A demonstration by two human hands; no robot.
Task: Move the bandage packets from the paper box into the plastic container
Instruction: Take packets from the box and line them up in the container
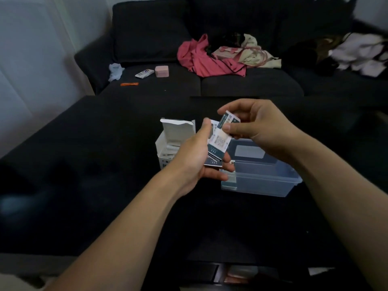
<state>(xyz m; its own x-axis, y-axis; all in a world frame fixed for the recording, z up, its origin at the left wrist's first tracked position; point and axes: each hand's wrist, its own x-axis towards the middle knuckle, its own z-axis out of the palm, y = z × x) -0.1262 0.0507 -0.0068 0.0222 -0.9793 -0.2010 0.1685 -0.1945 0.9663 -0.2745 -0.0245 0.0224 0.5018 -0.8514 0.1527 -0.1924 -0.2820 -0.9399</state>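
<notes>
Setting: dim room, black worktop (105,164) in front of a dark sofa (231,85); low light swallows most surface detail.
Packets in left hand: a fanned stack of bandage packets (216,150) lies between the thumb and the curled fingers (227,161) of the left hand (195,158); the lower edges are hidden behind the palm, so the count cannot be told.
Packet in right hand: one single packet (230,119) is pinched between thumb and forefinger of the right hand (258,131), just above the stack's top edge and partly overlapping it; the print is too blurred to read.
Paper box: white paper box (168,148) stands just left of the left thumb, flap up; more packets show inside, though the wrist covers its right side.
Plastic container: clear plastic container (273,181) sits below and right of the left fingertips, under the right wrist; its near-left corner is covered by the fingers, and what it holds is hard to make out through the hazy walls.
Sofa clutter: pink garment (205,59), small pink case (161,71), a flat pack (144,73), an orange strip (129,84), crumpled white plastic (115,70), all far beyond the fingers.
Right edge: pale cloth (361,53), smeared by blur.
</notes>
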